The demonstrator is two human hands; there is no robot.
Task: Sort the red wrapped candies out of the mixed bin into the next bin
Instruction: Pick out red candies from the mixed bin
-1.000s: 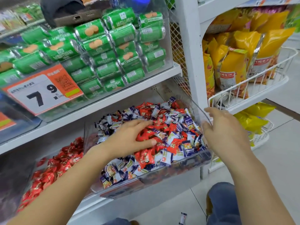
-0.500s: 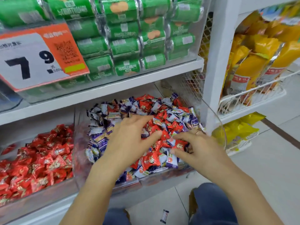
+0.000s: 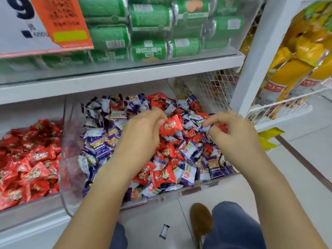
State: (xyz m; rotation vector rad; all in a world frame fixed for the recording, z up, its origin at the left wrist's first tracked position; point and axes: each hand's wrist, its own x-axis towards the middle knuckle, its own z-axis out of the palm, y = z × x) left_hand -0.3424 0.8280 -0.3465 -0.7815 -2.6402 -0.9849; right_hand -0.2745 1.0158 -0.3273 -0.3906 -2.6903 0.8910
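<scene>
The left hand point(image 3: 143, 133) hovers over the middle of the mixed bin point(image 3: 70, 177), its fingertips pinching a red candy point(image 3: 170, 125) lifted just above the heap. The right hand point(image 3: 233, 133) is beside it, fingers curled and pinching a pale purple-edged wrapper point(image 3: 206, 127), with a bit of red showing by its fingers. Beneath both hands the clear bin holds a jumble of red and purple-white candies point(image 3: 186, 175), reds thickest at centre and front. Just to the left, a wall apart, the next bin point(image 3: 27, 205) is full of red candies point(image 3: 30, 159) only. Above, a shelf point(image 3: 125, 78) carries green packs point(image 3: 149, 51) and an orange-and-white price sign point(image 3: 62, 20). To the right, yellow bags point(image 3: 296, 69) sit in a white wire basket point(image 3: 287, 99). On the floor point(image 3: 314, 159) lies one stray candy point(image 3: 164, 231), near a brown shoe point(image 3: 201, 221) and a blue-jeaned knee point(image 3: 233, 225).
</scene>
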